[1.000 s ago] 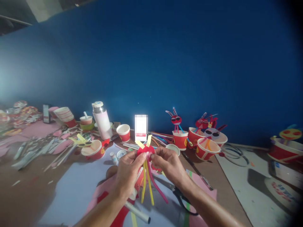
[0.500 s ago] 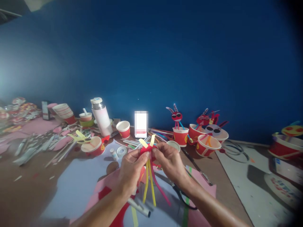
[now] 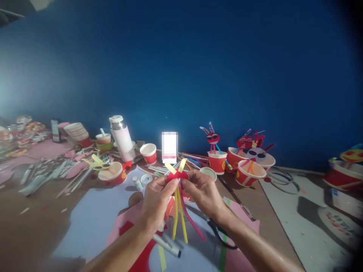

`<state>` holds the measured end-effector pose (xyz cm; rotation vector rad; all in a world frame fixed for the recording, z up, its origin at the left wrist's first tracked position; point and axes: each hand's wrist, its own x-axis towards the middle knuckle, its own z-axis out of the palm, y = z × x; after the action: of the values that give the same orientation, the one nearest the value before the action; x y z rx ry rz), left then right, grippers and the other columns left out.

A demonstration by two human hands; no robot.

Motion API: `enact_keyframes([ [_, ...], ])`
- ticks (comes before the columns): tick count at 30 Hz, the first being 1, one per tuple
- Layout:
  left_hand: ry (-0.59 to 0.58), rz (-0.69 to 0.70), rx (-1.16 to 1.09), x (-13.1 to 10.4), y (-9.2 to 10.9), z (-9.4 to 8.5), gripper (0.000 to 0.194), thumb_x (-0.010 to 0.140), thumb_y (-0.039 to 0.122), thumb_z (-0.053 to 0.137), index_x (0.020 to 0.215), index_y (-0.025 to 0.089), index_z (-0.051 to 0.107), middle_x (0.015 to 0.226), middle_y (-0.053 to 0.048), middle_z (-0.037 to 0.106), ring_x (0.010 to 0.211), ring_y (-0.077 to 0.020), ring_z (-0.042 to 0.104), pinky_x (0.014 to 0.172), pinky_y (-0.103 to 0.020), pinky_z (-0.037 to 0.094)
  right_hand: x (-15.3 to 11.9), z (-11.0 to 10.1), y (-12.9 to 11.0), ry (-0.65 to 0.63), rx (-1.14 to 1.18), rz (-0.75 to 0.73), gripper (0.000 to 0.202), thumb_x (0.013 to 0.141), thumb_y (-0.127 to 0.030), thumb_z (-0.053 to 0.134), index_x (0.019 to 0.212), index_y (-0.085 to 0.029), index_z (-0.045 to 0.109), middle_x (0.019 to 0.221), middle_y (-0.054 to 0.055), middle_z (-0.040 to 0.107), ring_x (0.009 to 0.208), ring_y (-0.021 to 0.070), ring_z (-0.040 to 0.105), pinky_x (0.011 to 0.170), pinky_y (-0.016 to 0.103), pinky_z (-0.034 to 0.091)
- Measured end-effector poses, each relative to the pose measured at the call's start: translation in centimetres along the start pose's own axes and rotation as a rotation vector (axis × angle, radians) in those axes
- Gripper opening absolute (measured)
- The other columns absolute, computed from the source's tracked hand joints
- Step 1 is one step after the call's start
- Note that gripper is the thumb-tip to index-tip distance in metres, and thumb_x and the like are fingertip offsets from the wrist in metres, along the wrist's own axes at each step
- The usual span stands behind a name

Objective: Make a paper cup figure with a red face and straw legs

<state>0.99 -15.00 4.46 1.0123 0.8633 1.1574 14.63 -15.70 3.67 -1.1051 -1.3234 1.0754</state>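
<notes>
My left hand [image 3: 159, 198] and my right hand [image 3: 204, 192] pinch a red paper cutout [image 3: 177, 175] between them, one at each side. Two pale yellow paper strips [image 3: 183, 164] stick up from its top edge. From its lower side hang yellow pipe cleaners [image 3: 176, 219] and one pink pipe cleaner [image 3: 193, 225]. Beneath my hands lie a black-handled pair of scissors [image 3: 219, 231], a white marker [image 3: 167, 245] and red paper [image 3: 141, 255]. Part of a red cup shows behind my left fingers.
A white thermos [image 3: 123, 141], a paper cup [image 3: 148, 153] and a bright phone-like screen [image 3: 169, 146] stand along the blue wall. Red cups [image 3: 217, 164] with paper-faced figures are on the right. Paper scraps and sticks [image 3: 72, 181] cover the left side.
Both hands keep their pinch on the red cutout, which tips slightly, its yellow strips shifting a little. The whole view has shifted very slightly.
</notes>
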Motion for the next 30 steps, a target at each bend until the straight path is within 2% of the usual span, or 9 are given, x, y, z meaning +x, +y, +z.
enact_keyframes([
  [5,-0.006,0.005,-0.011,0.0,0.2,0.1,0.023,0.078,0.029,0.067,0.093,0.012,0.072,0.069,-0.004,0.072,0.065,-0.0182,0.066,0.063,-0.027,0.051,0.1,-0.1,0.2,-0.013,0.031,-0.001,0.018,0.083,-0.031,0.058,0.072,-0.016,0.057,0.064,-0.001,0.055,0.057,0.0105,0.047,0.051,0.021,0.038],
  [10,0.042,-0.005,-0.029,-0.1,0.7,0.3,0.022,0.072,0.028,0.072,0.087,0.012,0.074,0.065,-0.004,0.072,0.064,-0.0195,0.067,0.061,-0.027,0.052,0.3,-0.4,0.1,-0.062,0.093,0.003,0.026,0.084,-0.041,0.058,0.079,-0.016,0.062,0.064,-0.001,0.059,0.057,0.0115,0.052,0.053,0.022,0.042],
  [14,0.049,0.004,0.003,-0.2,0.7,0.4,0.022,0.071,0.028,0.073,0.087,0.012,0.075,0.064,-0.004,0.072,0.062,-0.0196,0.067,0.062,-0.028,0.052,0.3,-0.4,0.1,-0.023,0.084,-0.013,0.028,0.083,-0.041,0.059,0.069,-0.017,0.060,0.062,0.000,0.059,0.056,0.0116,0.051,0.052,0.021,0.040],
  [19,0.009,-0.024,-0.051,-0.4,0.4,0.6,0.019,0.075,0.027,0.071,0.088,0.014,0.074,0.066,-0.003,0.072,0.062,-0.0188,0.067,0.058,-0.027,0.052,0.2,-0.3,0.3,0.023,0.068,-0.032,0.027,0.082,-0.037,0.061,0.065,-0.017,0.058,0.061,-0.001,0.057,0.056,0.0110,0.049,0.052,0.021,0.040],
  [22,-0.035,-0.030,-0.080,-0.3,0.4,0.4,0.018,0.078,0.025,0.068,0.091,0.014,0.074,0.068,-0.003,0.072,0.066,-0.0174,0.067,0.060,-0.025,0.052,0.3,-0.3,0.4,0.009,0.079,-0.023,0.031,0.083,-0.041,0.060,0.064,-0.016,0.058,0.058,-0.001,0.056,0.052,0.0099,0.047,0.049,0.021,0.039],
  [25,-0.031,-0.020,-0.069,-0.2,0.7,0.1,0.016,0.080,0.024,0.067,0.092,0.015,0.073,0.067,-0.002,0.072,0.065,-0.0149,0.067,0.061,-0.023,0.052,0.4,-0.5,0.1,-0.029,0.097,-0.008,0.034,0.084,-0.048,0.058,0.074,-0.015,0.063,0.058,-0.001,0.057,0.050,0.0100,0.048,0.047,0.021,0.039],
  [27,0.000,-0.011,-0.051,-0.1,1.0,0.0,0.014,0.080,0.024,0.067,0.090,0.016,0.073,0.065,-0.001,0.071,0.062,-0.0129,0.065,0.059,-0.021,0.051,0.4,-0.7,-0.2,0.012,0.096,-0.006,0.036,0.085,-0.050,0.055,0.083,-0.015,0.065,0.060,0.000,0.058,0.049,0.0102,0.049,0.045,0.021,0.038],
  [30,0.022,0.021,-0.038,-0.1,1.3,-0.1,0.014,0.080,0.026,0.067,0.090,0.017,0.073,0.066,-0.001,0.071,0.062,-0.0126,0.065,0.057,-0.020,0.050,0.2,-0.8,-0.6,0.157,0.012,-0.067,0.033,0.087,-0.047,0.054,0.085,-0.017,0.066,0.062,0.000,0.059,0.051,0.0117,0.051,0.048,0.024,0.040],
])
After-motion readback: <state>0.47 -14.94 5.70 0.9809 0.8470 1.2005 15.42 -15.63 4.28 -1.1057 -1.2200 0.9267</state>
